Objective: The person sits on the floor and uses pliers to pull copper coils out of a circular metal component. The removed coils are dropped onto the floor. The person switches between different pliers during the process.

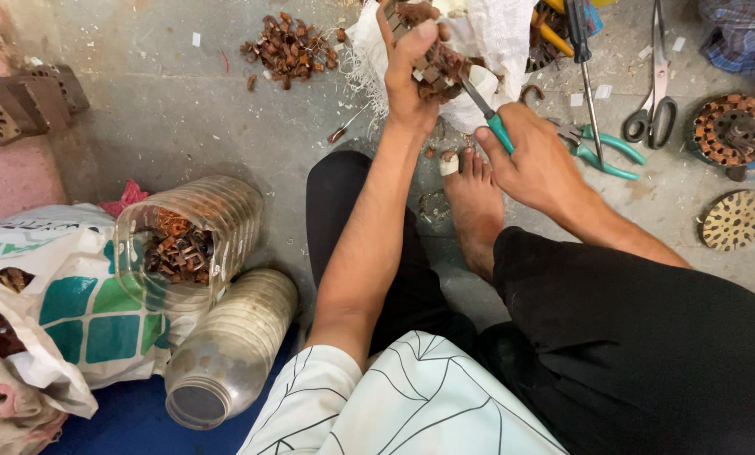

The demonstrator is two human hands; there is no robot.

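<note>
Grey concrete floor [184,118], top centre: the left hand [411,72] clutches a stator core [440,63]. The right hand [533,164] grips a teal-handled screwdriver [488,114], prying. A slip could likely stab the left palm.

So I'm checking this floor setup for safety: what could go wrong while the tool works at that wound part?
The green-handled tool in the right hand points at the wound metal part gripped by the left hand; a slip could jab those fingers. The bare foot lies right beneath, where the tip or scraps may drop. Pliers and scissors lie loose nearby.
</note>
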